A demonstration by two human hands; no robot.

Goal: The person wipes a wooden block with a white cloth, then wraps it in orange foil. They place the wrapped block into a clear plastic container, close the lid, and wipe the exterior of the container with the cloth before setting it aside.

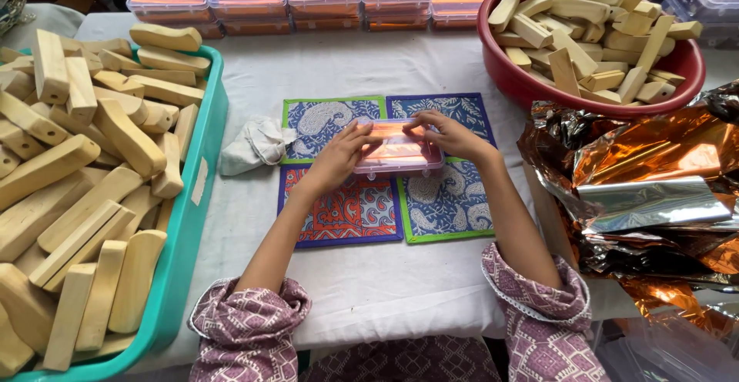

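Under my left hand (336,160) and right hand (450,135) the clear plastic box (398,155) hides its ends, its orange contents blurred.

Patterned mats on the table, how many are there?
4, laid in a square under the hands: green-bordered mat back left, purple-bordered mat back right, red-patterned mat front left, blue-and-white mat front right. The clear box partly covers them.

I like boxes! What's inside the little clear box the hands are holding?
Through the lid of the clear box, something orange shows. Left hand and right hand cover its ends, so what it is stays unclear.
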